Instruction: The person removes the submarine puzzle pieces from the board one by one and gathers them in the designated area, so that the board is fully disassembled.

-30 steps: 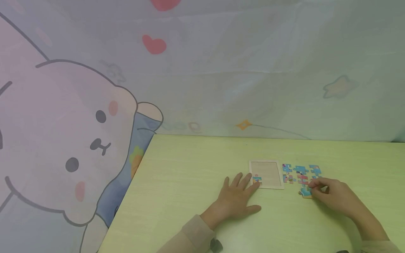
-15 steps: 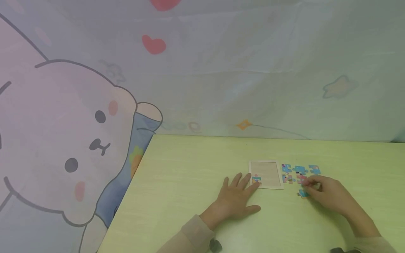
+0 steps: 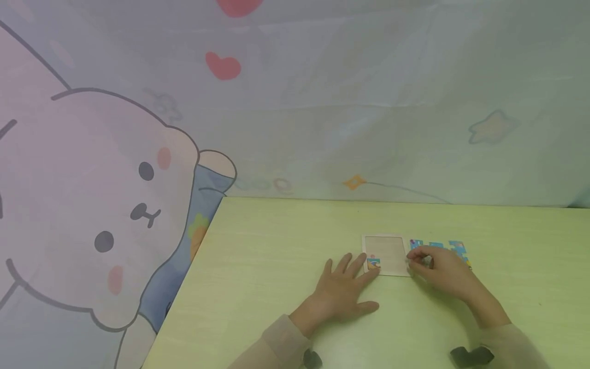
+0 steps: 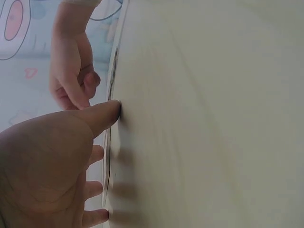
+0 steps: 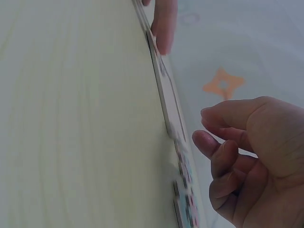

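Observation:
A small square wooden puzzle tray (image 3: 392,275) lies on the table, with one blue-and-orange jigsaw piece (image 3: 374,263) in its near left corner. My left hand (image 3: 341,294) rests spread out, fingertips at the tray's left and near edges. Over the tray's right edge hovers my right hand (image 3: 440,271), thumb and index finger brought toward each other. In the right wrist view a gap shows between the right hand's (image 5: 256,152) fingertips, with no piece visible there. Loose jigsaw pieces (image 3: 457,245) lie right of the tray, some hidden under the right hand.
The pale yellow-green table (image 3: 276,241) extends around the tray on all sides. Behind it hangs a cloth backdrop (image 3: 322,102) printed with a large cartoon animal (image 3: 106,205), hearts and stars.
My right hand has moved left from the loose pieces to the tray's right edge, covering several pieces on the way. My left hand and the tray have stayed in place.

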{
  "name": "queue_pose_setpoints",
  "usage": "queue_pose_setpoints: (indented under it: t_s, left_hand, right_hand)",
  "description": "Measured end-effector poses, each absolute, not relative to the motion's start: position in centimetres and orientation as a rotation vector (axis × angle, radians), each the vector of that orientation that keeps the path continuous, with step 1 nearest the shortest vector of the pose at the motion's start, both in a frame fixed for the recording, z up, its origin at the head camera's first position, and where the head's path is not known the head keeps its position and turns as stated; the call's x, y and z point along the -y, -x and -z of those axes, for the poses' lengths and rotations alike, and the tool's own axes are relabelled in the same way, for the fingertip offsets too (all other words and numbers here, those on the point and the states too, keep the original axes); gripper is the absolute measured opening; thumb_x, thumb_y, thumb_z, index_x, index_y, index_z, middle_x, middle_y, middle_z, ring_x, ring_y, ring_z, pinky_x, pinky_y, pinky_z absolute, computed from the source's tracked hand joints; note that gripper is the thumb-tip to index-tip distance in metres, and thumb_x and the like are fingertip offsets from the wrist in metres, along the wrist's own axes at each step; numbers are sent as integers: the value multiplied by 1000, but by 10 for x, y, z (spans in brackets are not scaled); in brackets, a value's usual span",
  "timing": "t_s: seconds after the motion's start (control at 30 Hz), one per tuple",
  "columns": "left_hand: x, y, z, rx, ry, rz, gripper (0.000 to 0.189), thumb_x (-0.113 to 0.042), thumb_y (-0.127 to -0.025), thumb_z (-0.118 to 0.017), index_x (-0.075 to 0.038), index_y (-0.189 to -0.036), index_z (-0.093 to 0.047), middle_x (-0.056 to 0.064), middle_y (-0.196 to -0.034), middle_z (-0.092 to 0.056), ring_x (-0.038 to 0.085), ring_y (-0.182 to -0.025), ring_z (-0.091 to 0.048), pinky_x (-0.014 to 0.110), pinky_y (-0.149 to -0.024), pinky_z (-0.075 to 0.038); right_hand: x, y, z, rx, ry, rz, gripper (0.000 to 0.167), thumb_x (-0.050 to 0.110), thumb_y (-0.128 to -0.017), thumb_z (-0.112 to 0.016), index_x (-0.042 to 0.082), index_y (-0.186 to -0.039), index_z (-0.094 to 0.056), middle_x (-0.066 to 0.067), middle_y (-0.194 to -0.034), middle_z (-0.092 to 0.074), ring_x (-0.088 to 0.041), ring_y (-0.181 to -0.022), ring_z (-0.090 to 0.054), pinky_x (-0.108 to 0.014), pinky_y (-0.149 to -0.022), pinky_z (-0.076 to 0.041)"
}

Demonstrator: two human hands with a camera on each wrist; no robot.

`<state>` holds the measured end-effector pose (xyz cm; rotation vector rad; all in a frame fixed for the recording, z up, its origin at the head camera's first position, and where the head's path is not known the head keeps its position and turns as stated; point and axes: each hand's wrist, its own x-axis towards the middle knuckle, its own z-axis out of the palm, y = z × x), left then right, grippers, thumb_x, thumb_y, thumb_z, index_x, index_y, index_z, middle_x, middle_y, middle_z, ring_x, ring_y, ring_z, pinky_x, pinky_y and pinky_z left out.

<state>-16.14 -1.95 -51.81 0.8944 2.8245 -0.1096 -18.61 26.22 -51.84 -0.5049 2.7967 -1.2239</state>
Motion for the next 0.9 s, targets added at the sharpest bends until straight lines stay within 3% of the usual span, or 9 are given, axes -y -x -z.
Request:
queue_pose_setpoints:
  t_s: [0.23,0.47,0.9]
  left_hand:
    - [22,161,519,-2822,-921,121,74,-79,-98,-35,-49,-164,-20,-5,-174,-9,29,-158,-14,63,-119,-25]
    - [22,161,522,-2802,-934,98,74,-79,-99,-31,-48,-164,-15,-5,-174,-6,30,-158,-11,65,-119,-23]
    - [21,162,523,-2801,-923,128,72,-79,-99,-32,-51,-163,-16,-5,-174,-6,30,-158,-11,64,-119,-23]
  right_hand:
    - [-229,202,519,-2776,526,1209,23,26,-99,-72,11,-116,-74,4,-101,-70,-12,-70,-55,-31,-66,-48]
    - [-210,213,528,-2751,537,1183,35,34,-96,-75,10,-122,-73,-1,-110,-71,-23,-104,-65,-51,-92,-51]
    - [-193,216,525,-2739,452,1060,29,34,-92,-77,16,-114,-74,-1,-100,-63,-18,-87,-57,-39,-75,-47]
